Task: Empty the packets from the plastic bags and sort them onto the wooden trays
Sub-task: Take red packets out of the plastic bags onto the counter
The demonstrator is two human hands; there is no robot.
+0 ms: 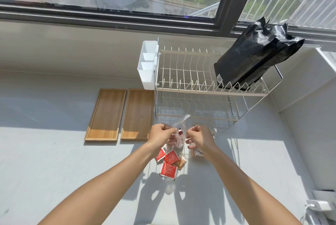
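Note:
My left hand (160,134) and my right hand (199,138) both pinch the top of a clear plastic bag (179,138), held just above the counter. Red packets (169,169) and a brown packet (180,163) lie on the white counter under the bag; whether some are still inside it is unclear. Another clear bag (209,126) lies behind my right hand, with pale packets (195,153) beside my right wrist. Two bare wooden trays (106,113) (139,113) lie side by side to the left of my hands.
A white two-tier wire dish rack (200,86) stands behind the bags, with a white plastic cutlery holder (147,64) on its left end and black foil pouches (254,55) leaning on its top tier. A window runs along the back. White objects (321,204) sit at the bottom right.

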